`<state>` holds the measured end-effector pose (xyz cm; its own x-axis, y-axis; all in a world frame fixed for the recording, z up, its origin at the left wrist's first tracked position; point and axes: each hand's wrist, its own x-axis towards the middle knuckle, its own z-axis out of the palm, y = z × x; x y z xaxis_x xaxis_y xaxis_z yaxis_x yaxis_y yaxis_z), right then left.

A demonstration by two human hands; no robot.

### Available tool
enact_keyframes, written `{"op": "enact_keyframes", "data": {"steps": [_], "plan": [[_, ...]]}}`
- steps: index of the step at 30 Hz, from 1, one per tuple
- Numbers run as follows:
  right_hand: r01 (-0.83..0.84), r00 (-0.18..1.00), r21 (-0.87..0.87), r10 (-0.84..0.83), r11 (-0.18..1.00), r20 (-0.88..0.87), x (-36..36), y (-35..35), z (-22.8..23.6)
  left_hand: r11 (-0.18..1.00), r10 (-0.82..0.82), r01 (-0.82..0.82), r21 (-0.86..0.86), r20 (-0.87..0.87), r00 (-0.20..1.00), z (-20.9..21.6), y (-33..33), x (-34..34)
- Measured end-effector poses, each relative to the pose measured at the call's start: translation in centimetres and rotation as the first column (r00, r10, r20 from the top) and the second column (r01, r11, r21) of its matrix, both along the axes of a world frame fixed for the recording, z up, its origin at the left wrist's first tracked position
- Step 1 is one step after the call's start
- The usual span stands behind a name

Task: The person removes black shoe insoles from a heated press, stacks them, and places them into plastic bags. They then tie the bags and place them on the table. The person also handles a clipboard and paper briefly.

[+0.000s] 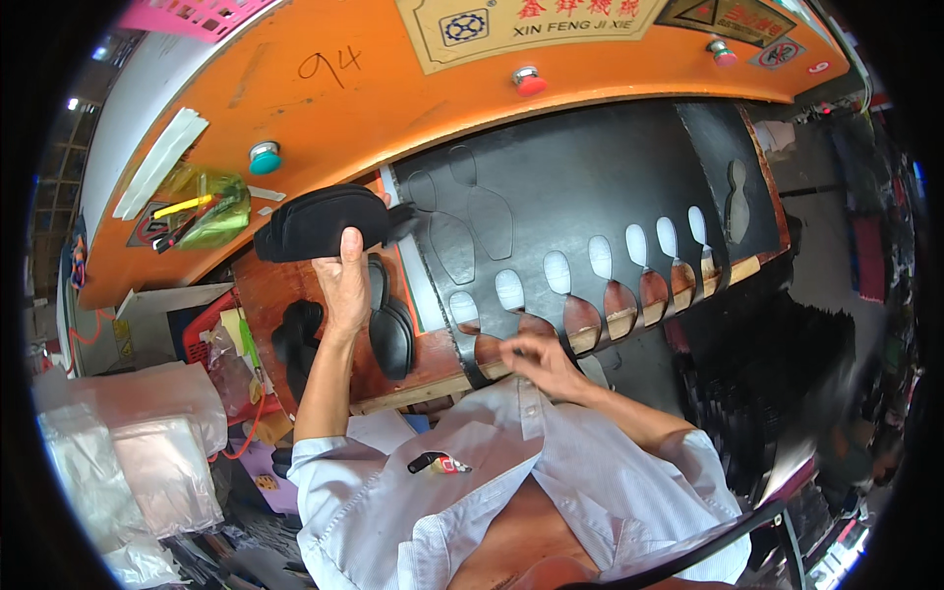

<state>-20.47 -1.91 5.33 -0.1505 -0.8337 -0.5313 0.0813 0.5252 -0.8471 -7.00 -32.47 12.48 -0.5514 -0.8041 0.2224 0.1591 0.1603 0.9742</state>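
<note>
My left hand (344, 290) grips a thick stack of black shoe soles (320, 224), thumb on the near side, raised above the left part of the work table. A large black sheet (590, 167) covers the table to the right. Along its near edge runs a row of sole-shaped cut-outs, and cut sole outlines show at its left. My right hand (546, 366) is at the sheet's near left edge with bent, closed fingers; whatever they hold, if anything, is hidden. More black soles (393, 334) lie stacked below my left hand, beside another dark pile (297, 344).
An orange machine front (393, 98) with a green button (264, 157) and red buttons (529, 81) rises behind the table. A green plastic bag (221, 211) hangs at its left. Clear plastic bags (162, 462) lie at lower left; a dark heap (777, 383) is at right.
</note>
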Motion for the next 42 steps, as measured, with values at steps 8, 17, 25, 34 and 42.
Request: {"op": "enact_keyframes", "data": {"steps": [8, 17, 25, 34, 42], "plan": [[0.176, 0.984, 0.034, -0.177, 0.984, 0.025, 0.6, -0.8, -1.1, 0.989, 0.063, -0.059, -0.134, 0.028, 0.998, -1.5, 2.2, -2.6], [0.049, 0.737, -0.284, -0.226, 0.958, -0.636, -4.0, 4.1, 5.7, 0.770, -0.052, 0.058, -0.635, 0.027, 0.998, -5.7, 2.9, -6.8], [0.364, 0.796, 0.178, -0.405, 0.914, 0.451, -9.0, -0.6, 1.0, 0.457, -0.269, 0.751, -0.476, 0.731, 0.627, -7.0, 4.9, -7.7], [0.382, 0.802, -0.068, -0.294, 0.922, 0.521, -8.7, -0.3, 0.7, 0.361, -0.297, 0.802, -0.476, 0.756, 0.583, -5.5, 4.8, -9.1], [0.485, 0.536, -0.111, -0.194, 0.868, 0.822, -8.9, -2.9, -2.6, 0.317, -0.276, 0.802, -0.506, 0.760, 0.589, -7.5, 3.6, -8.2]]}}
